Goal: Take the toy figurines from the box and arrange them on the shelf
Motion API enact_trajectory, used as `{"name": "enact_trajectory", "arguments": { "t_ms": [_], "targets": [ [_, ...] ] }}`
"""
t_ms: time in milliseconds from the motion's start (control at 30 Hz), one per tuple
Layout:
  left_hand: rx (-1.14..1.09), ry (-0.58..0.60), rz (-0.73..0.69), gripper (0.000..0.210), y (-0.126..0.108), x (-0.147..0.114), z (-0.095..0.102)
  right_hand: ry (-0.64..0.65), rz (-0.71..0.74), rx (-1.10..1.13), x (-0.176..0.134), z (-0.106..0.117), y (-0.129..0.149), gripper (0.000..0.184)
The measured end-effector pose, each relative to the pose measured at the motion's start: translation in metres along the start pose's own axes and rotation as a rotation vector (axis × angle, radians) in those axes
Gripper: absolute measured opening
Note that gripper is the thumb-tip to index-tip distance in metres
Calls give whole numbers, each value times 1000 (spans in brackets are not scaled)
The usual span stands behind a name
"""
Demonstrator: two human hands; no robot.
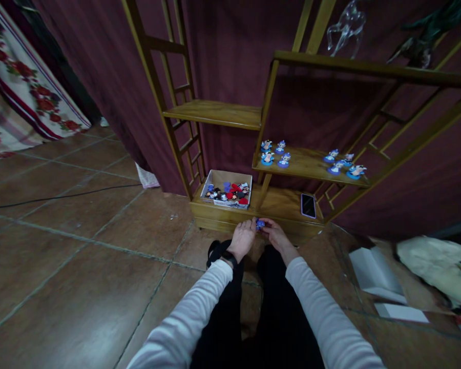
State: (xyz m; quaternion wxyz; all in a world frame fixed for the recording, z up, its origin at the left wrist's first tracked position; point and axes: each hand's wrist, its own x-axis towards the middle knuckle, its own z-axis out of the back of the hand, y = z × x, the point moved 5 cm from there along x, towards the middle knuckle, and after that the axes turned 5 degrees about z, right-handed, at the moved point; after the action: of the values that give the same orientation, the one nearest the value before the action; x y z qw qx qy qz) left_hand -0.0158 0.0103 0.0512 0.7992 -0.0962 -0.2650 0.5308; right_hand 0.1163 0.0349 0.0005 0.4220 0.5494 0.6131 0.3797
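With figurines (pixel 284 160) standing in two clusters on the shelf (pixel 311 161) above and right of the box (pixel 232 177) and many loose pieces (pixel 234 193) inside it, the work looks part-way done, the left hand (pixel 244 237) and right hand (pixel 275 237) pinching a purple piece (pixel 260 224) in their fingertips, near and right of the box

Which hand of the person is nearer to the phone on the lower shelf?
The right. The right hand is below and left of the phone in the picture; the left hand is farther left, across the small purple figure.
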Motion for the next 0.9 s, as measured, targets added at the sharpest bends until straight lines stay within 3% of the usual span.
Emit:
{"name": "enact_trajectory", "arguments": {
  "t_ms": [200,700,800,900],
  "targets": [
    [18,13,-57,42,0,4,-2,-12,-2,18,2,3,0,30],
    [301,62,-131,51,-7,2,-7,-46,-5,40,4,10,-2,30],
    [264,86,-103,51,-8,2,-4,-53,-14,61,3,9,-3,30],
    [82,98,-41,51,-3,3,-4,-69,-16,69,3,8,-2,30]
  ]
}}
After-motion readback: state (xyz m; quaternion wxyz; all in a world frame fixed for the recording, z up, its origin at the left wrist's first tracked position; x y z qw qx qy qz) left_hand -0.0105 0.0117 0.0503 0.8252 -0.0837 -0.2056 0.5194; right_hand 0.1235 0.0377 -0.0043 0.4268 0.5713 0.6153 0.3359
